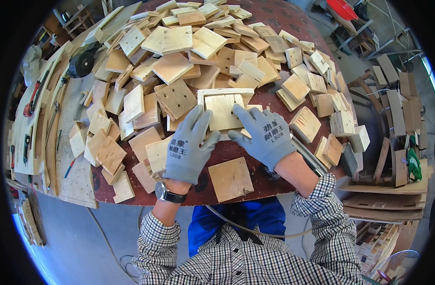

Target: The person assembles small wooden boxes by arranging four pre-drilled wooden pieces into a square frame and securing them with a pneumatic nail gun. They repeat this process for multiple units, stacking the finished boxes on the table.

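Observation:
A square plywood piece (223, 110) lies against a light plywood frame (227, 92) with a raised back edge and left side. My left hand (191, 145), in a grey glove, holds the left edge of this piece, fingers pointing forward and thumb bent inward. On the opposite edge my right hand (266, 135), gloved alike, has its index fingertip on top and its thumb lower down, gripping the piece. Nearer to me a single square plywood board (231, 179) lies flat on the dark red tabletop (193, 194). The undersides of the fingers are hidden.
Loose plywood pieces (179, 40) heap up beyond and around both hands. A grey metal bar (308, 154) lies beside my right wrist. At the left are long boards (77, 156), a black tape measure (83, 61) and red-handled pliers (32, 102). A hose (255, 233) crosses before my legs.

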